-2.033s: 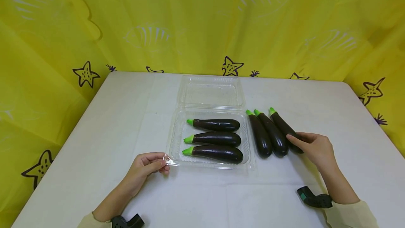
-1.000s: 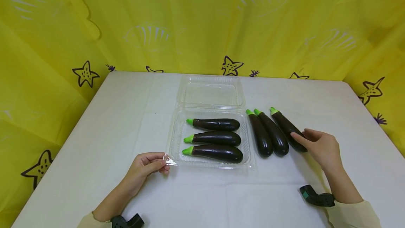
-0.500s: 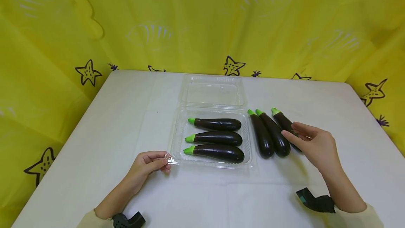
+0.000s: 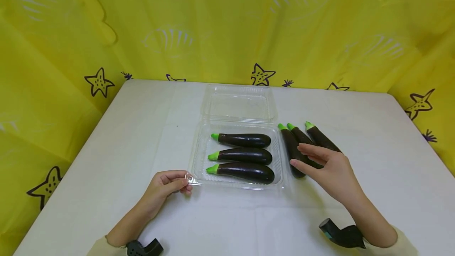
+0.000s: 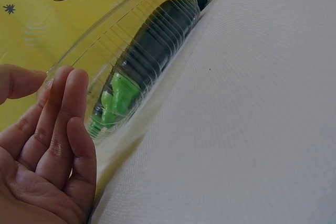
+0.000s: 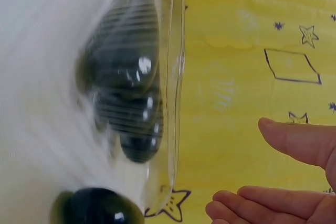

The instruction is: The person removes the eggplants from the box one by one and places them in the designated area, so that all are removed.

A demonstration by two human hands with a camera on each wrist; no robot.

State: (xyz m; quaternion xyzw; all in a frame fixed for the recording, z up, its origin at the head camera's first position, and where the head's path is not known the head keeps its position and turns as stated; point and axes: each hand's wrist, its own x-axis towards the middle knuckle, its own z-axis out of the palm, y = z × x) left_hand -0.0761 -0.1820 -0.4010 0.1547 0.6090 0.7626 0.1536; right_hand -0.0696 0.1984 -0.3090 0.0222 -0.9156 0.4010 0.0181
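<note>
In the head view my left hand pinches the near left corner of a clear plastic clamshell container between thumb and fingers. Three dark eggplants with green stems lie crosswise inside: a far one, a middle one and a near one. To the right of the container lie a left eggplant, a middle eggplant and a right eggplant. Over these hovers my right hand, thumb and fingers apart, partly hiding them. The right wrist view shows nothing between thumb and fingers.
The container's lid lies folded back on the white table. Behind the table and at both sides hangs a yellow cloth with drawn starfish and fish. A black wrist camera sits at the right forearm.
My right hand shifted the right eggplant slightly rightward, let go of it, lifted and moved left over the other loose eggplants. My left hand keeps its grip on the container corner.
</note>
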